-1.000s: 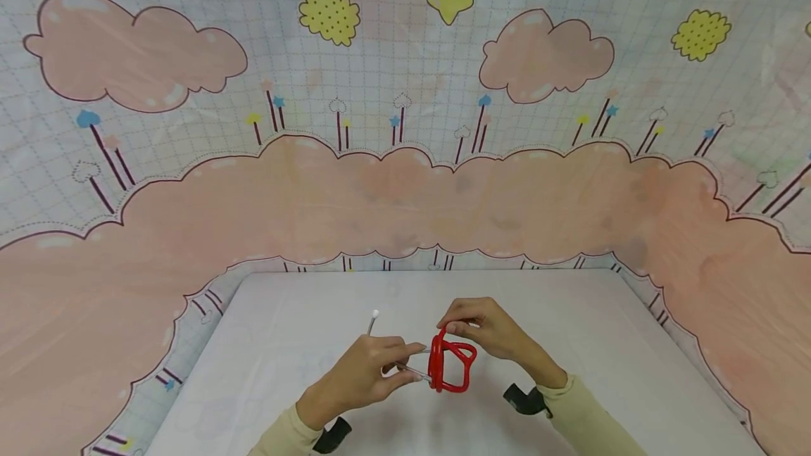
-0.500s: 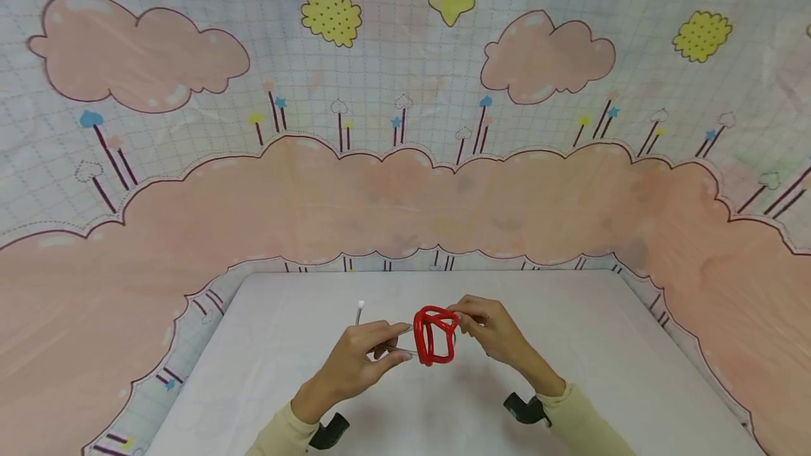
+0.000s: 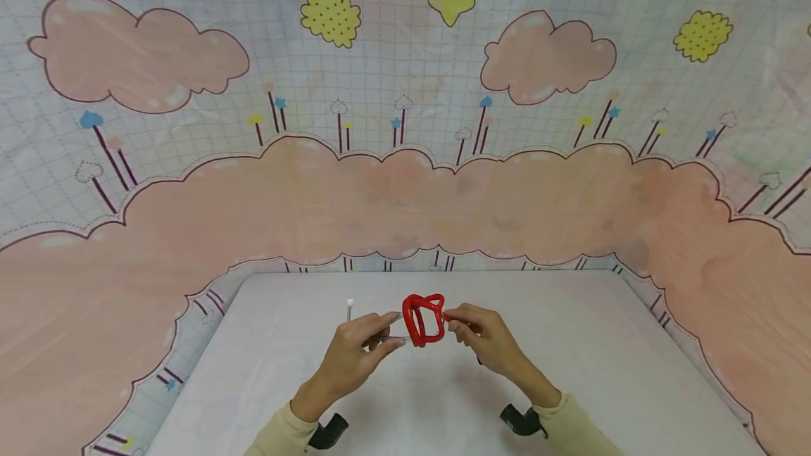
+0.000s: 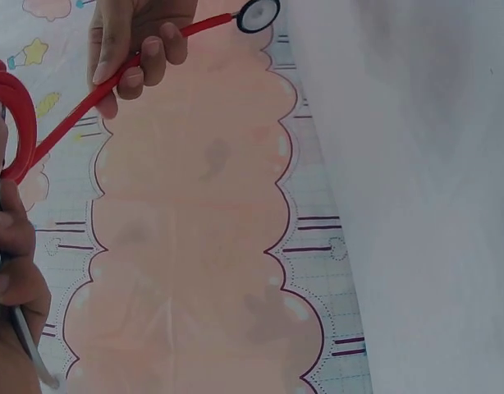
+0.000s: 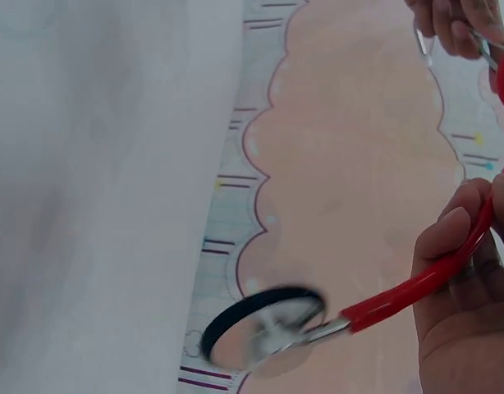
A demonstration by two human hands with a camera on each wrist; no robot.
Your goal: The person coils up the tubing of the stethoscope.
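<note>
Reaching in from the bottom edge, with beige sleeves [image 3: 573,424] nearest, black wrist cameras [image 3: 521,419] just beside the cuffs. Possible here, by judgement, to knock the free chest piece [image 4: 258,15] against the right camera, through too low a swing. Held a little farther, in the air over the white table [image 3: 304,294]: a red stethoscope [image 3: 412,328], wound into a loose coil between the hands. Could spring open by itself, because of bendy tubing and no visible tie around the turns. Could also slip down from too light a pinch, or lose its round form from too strong a pull. With the left hand [image 3: 364,347], gripping the metal ear tubes [image 3: 349,314] by thumb and fingers, fingertips directed to the coil, wrist raised. With the right hand [image 3: 491,336], pinching the red tube [image 5: 400,294] between thumb and fingers, somewhere between coil and chest piece, fingertips directed to the left. Farthest, beyond the table: a patterned cloth [image 3: 393,210] with clouds.
</note>
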